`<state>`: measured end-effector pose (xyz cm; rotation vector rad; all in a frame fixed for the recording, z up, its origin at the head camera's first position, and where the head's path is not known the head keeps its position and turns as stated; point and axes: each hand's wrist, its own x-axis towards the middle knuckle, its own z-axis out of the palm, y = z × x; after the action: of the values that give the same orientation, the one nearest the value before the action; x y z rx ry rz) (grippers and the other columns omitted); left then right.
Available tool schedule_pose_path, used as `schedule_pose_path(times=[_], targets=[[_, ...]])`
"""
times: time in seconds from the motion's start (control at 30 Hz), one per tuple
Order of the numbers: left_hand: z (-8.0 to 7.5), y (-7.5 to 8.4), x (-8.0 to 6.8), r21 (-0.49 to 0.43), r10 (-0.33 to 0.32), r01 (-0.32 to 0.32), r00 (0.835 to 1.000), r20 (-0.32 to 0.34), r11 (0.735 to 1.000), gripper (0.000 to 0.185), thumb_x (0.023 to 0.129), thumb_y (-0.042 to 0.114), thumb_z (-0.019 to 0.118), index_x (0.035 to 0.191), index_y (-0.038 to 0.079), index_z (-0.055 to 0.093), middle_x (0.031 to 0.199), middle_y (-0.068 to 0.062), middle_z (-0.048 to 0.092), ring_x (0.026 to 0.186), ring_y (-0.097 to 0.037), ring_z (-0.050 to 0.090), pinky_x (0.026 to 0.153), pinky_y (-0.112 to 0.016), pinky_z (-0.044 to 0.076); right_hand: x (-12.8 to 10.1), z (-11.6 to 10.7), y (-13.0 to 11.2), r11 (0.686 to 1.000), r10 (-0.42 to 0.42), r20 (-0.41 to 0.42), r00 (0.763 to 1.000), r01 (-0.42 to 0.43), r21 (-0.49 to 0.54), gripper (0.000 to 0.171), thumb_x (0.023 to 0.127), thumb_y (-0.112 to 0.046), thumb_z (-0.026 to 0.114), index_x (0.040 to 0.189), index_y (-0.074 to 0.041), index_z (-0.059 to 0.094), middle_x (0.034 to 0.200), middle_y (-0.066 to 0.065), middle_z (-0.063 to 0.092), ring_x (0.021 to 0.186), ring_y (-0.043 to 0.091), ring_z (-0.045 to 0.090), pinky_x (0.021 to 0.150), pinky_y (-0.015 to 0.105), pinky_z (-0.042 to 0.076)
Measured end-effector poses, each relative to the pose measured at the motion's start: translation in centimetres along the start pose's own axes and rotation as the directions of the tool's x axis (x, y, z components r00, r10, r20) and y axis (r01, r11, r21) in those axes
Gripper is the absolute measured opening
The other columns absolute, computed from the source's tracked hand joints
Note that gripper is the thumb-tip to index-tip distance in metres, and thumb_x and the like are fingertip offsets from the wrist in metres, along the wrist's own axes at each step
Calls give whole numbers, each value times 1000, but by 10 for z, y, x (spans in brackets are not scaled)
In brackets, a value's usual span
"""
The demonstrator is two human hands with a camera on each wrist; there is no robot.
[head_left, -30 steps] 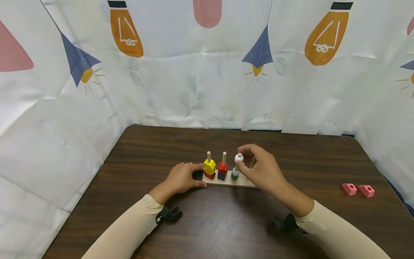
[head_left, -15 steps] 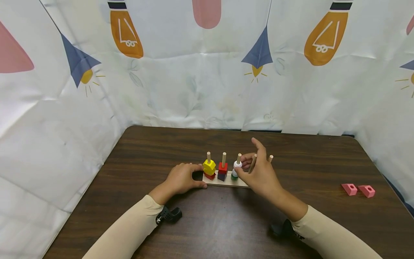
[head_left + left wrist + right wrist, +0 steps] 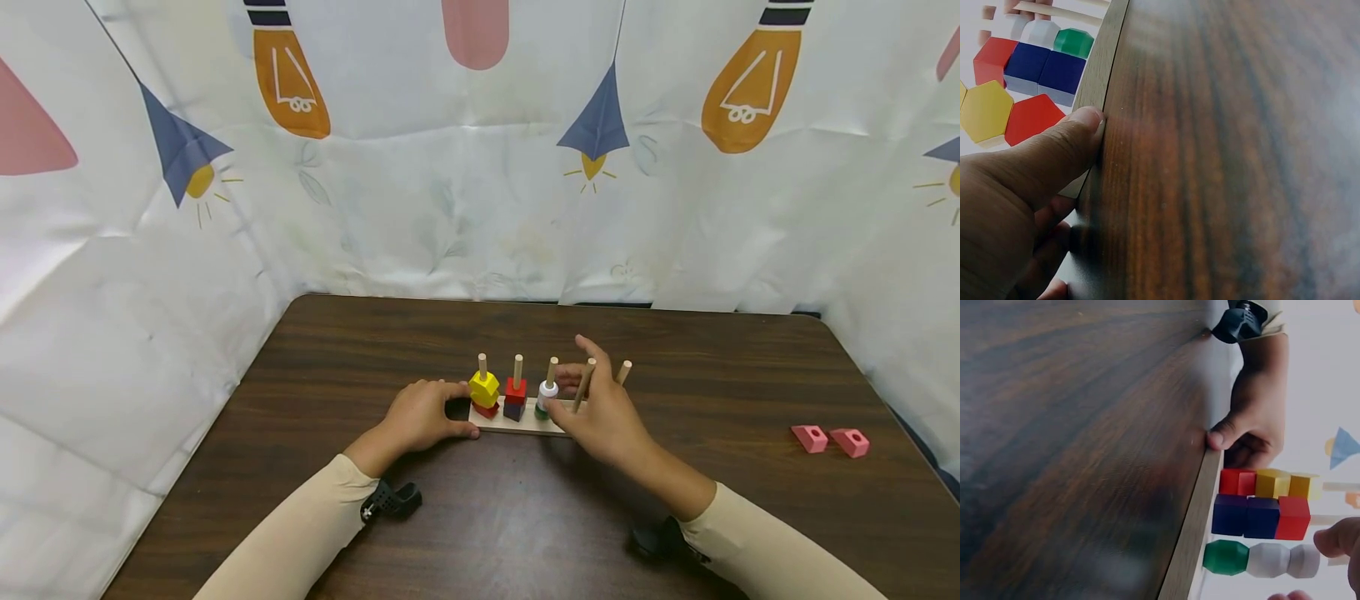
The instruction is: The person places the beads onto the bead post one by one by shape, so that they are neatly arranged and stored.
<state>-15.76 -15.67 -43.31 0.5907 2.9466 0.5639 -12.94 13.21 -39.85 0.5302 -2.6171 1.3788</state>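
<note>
A wooden peg board (image 3: 517,424) with several upright pegs stands on the table. My left hand (image 3: 426,413) holds its left end, thumb on the front edge. The leftmost peg carries yellow hexagonal blocks (image 3: 483,388) above red. On the second, a red cube (image 3: 515,389) tops dark blue cubes (image 3: 1247,516). Two white beads (image 3: 1285,560) sit over a green bead (image 3: 1226,557) on the third. Around that peg my right hand (image 3: 606,417) is spread, its thumb (image 3: 1338,539) just apart from the upper white bead. Its other fingers are partly hidden behind the pegs.
Two pink blocks (image 3: 829,440) with holes lie at the right of the brown table (image 3: 480,517). Two bare pegs (image 3: 585,385) rise by my right hand. A printed white curtain (image 3: 465,208) hangs behind the table.
The upper white bead has slid down its peg onto the lower white one. My right hand has loosened its fingers from it and moved lower. The left hand stays on the board.
</note>
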Motion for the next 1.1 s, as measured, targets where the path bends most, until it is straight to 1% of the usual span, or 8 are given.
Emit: schedule_pose_path(times=[0.2, 0.3, 0.43, 0.57, 0.73, 0.9, 1.03, 1.1], targets=[[0, 0, -1, 0, -3, 3, 1000, -2, 1000, 62, 76, 51, 88, 128, 20, 73, 125, -6, 71, 114, -34, 66, 92, -53, 51, -9, -4, 4, 998, -23, 63, 998, 27, -60, 84, 88, -8, 80, 153, 0, 27, 139, 20, 60, 117, 36, 66, 95, 56, 51], [1, -1, -1, -4, -2, 2, 1000, -2, 1000, 62, 76, 51, 89, 128, 20, 73, 124, -6, 72, 110, -32, 67, 89, -51, 52, -14, -8, 5, 995, -17, 108, 994, 27, -91, 78, 90, -8, 78, 151, 3, 31, 143, 24, 56, 122, 39, 63, 98, 54, 50], [2, -1, -1, 0, 1, -1, 1000, -4, 1000, 62, 76, 51, 89, 127, 20, 73, 123, -5, 72, 107, -30, 68, 87, -49, 53, -21, -17, 6, 990, -15, 180, 984, 39, -133, 69, 92, -7, 74, 148, 7, 37, 140, 28, 56, 118, 40, 65, 94, 49, 53], [2, -2, -1, 4, -2, 2, 1000, -4, 1000, 62, 75, 51, 89, 127, 20, 73, 122, -5, 72, 106, -30, 68, 87, -49, 53, -29, -27, 13, 984, -12, 251, 968, 56, -169, 61, 95, -9, 72, 146, 7, 42, 135, 27, 61, 112, 38, 68, 90, 45, 56], [1, -2, 0, -6, 1, -1, 1000, -4, 1000, 62, 75, 51, 89, 126, 20, 74, 121, -4, 73, 106, -30, 68, 86, -49, 53, -38, -44, 25, 969, -21, 310, 950, 96, -227, 56, 96, -14, 74, 144, 0, 50, 132, 16, 65, 108, 32, 70, 87, 44, 57], [1, -1, 0, -4, 5, -5, 1000, -1, 1000, 62, 75, 51, 89, 127, 20, 73, 122, -4, 72, 107, -30, 68, 87, -50, 53, -47, -65, 38, 954, -12, 326, 945, 108, -278, 47, 95, -18, 75, 138, -6, 59, 130, 8, 67, 102, 26, 71, 83, 44, 58], [0, -1, 0, -3, 6, -6, 1000, 0, 1000, 62, 76, 51, 88, 127, 20, 73, 124, -5, 72, 109, -30, 67, 89, -50, 52, -54, -83, 49, 947, -5, 290, 957, 97, -306, 42, 95, -21, 76, 133, -8, 64, 127, 6, 68, 99, 25, 70, 79, 47, 57], [0, 0, 0, -6, 7, -7, 1000, 0, 1000, 62, 76, 51, 88, 127, 20, 73, 124, -5, 72, 109, -31, 67, 89, -50, 52, -57, -92, 55, 943, 15, 266, 964, 75, -324, 42, 95, -22, 76, 132, -9, 64, 127, 7, 68, 99, 27, 70, 78, 49, 57]])
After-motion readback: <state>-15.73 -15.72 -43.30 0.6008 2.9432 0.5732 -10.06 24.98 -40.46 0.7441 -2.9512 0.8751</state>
